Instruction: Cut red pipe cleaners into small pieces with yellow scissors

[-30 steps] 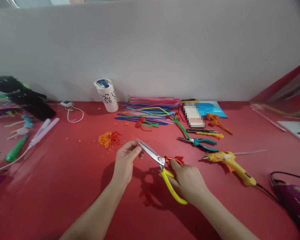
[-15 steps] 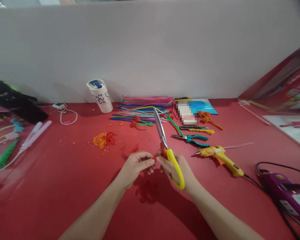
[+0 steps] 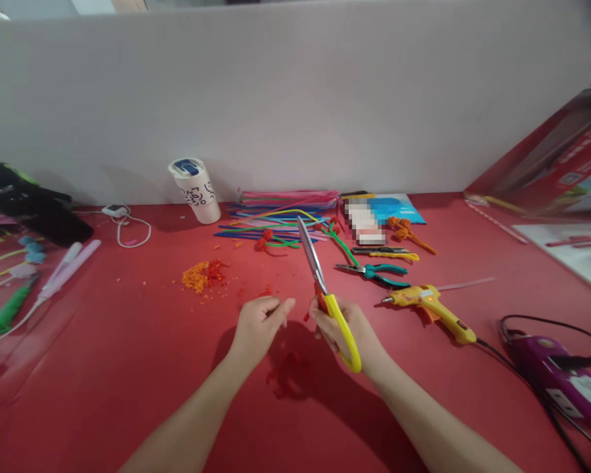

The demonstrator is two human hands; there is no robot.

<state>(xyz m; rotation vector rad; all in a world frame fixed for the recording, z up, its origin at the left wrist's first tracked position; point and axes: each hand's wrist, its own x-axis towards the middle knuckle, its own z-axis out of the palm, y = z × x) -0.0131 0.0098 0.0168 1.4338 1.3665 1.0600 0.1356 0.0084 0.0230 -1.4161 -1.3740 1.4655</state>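
Note:
My right hand point(image 3: 347, 328) is wrapped round the yellow-handled scissors point(image 3: 343, 332), whose blades point up and away. By its fingertips shows a small red piece point(image 3: 306, 316), partly hidden by the fingers. My left hand point(image 3: 261, 328) is a short way to the left, with its fingers curled in and the thumb lying along them; whatever they hold, if anything, is hidden. Small red scraps point(image 3: 266, 291) lie on the table just beyond it. More red pieces point(image 3: 288, 378) lie below and between the hands.
Orange and red clippings point(image 3: 201, 276) form a pile at left. Pipe cleaners point(image 3: 288, 197), a white tumbler point(image 3: 196, 190) and green-handled pliers point(image 3: 387, 270) stand or lie further back. At right are a yellow glue gun point(image 3: 431, 305) and a purple power strip point(image 3: 561, 374); a hair straightener point(image 3: 69, 269) lies left.
My left hand has moved left, away from my right hand; their fingertips were together at a small red piece. The right hand keeps the scissors almost in place.

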